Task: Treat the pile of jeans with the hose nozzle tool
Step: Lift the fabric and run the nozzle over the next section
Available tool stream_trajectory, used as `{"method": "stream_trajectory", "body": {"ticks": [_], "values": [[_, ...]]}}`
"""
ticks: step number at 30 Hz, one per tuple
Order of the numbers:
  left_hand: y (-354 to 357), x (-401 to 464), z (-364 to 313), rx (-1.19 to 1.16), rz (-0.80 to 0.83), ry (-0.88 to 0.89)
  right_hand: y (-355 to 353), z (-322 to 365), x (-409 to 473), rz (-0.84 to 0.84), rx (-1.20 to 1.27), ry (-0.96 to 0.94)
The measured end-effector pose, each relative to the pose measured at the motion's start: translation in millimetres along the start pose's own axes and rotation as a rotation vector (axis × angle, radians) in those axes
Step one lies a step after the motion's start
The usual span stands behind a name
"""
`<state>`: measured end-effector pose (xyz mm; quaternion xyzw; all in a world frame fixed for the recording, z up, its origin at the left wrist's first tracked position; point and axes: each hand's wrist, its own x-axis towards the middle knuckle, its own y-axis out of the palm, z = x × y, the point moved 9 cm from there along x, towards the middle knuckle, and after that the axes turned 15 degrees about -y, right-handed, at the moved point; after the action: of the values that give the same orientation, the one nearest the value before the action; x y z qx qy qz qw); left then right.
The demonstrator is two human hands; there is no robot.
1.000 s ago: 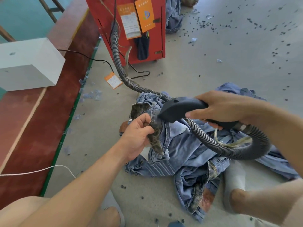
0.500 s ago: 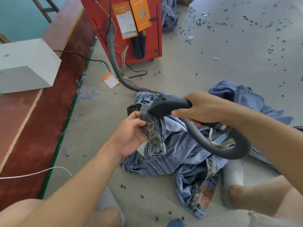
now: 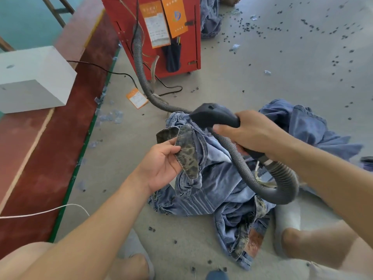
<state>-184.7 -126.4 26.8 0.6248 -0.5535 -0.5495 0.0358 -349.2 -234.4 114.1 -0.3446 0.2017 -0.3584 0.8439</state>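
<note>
Mid-treatment — jeans (image 3: 218,190) heaped on the floor in front of the red cabinet (image 3: 161,37). Left hand (image 3: 161,164) pinching up a camouflage-lined flap (image 3: 186,150); right hand (image 3: 252,132) wrapped round the nozzle (image 3: 214,115), tip just above the flap, apparently not touching. Next: bring tip onto the lining, keeping the flap taut — hose (image 3: 242,168) slack.

red cabinet (image 3: 159,37), white box (image 3: 34,77), orange tag (image 3: 137,98)

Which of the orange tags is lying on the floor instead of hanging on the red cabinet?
The small orange tag on the concrete beside the grey hose; the other two hang on the red cabinet front.
</note>
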Motion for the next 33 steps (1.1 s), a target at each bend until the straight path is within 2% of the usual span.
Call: {"method": "stream_trajectory", "body": {"ticks": [3, 8, 10, 12, 15, 17, 19, 21, 23, 28, 31, 33], "values": [[-2.4, 0.8, -5.8, -0.02, -0.046, 0.029, -7.6, -11.1, -4.9, -0.056, 0.199, 0.115], [-10.7, 0.7, -20.0, -0.119, -0.094, 0.076, 2.2, -1.3, -12.9, 0.291, 0.006, -0.025], [-5.3, 1.2, -17.8, -0.074, -0.07, 0.065, 9.8, 1.5, -13.5, 0.344, -0.012, -0.043], [0.5, 1.4, -12.9, 0.005, -0.053, 0.039, 13.9, 5.4, -7.8, 0.3, -0.021, -0.061], [6.4, 0.8, -4.7, 0.073, -0.045, 0.011, 4.9, 3.6, 4.6, 0.076, -0.044, -0.046], [7.0, 1.4, -5.5, 0.03, -0.055, 0.024, -1.9, -9.6, 6.0, -0.094, 0.134, 0.052], [2.7, 5.4, -10.6, -0.073, -0.064, 0.052, 4.5, -20.5, 2.9, -0.184, 0.381, 0.144], [0.5, 8.8, -14.1, -0.148, -0.074, 0.076, 25.9, -21.3, 1.2, -0.158, 0.533, 0.192], [10.0, 8.8, -11.1, -0.142, -0.045, 0.075, 49.7, -18.5, 1.7, -0.107, 0.552, 0.197], [47.0, 3.6, -11.6, -0.027, 0.233, 0.037, 74.1, -1.7, 14.7, -0.094, 0.483, 0.114], [46.4, 9.2, -7.2, 0.146, 0.193, 0.012, 69.9, -3.4, 21.5, -0.151, 0.545, 0.149], [39.5, 13.5, -4.1, 0.165, 0.16, -0.011, 64.7, -0.4, 27.0, -0.173, 0.518, 0.134]]}}
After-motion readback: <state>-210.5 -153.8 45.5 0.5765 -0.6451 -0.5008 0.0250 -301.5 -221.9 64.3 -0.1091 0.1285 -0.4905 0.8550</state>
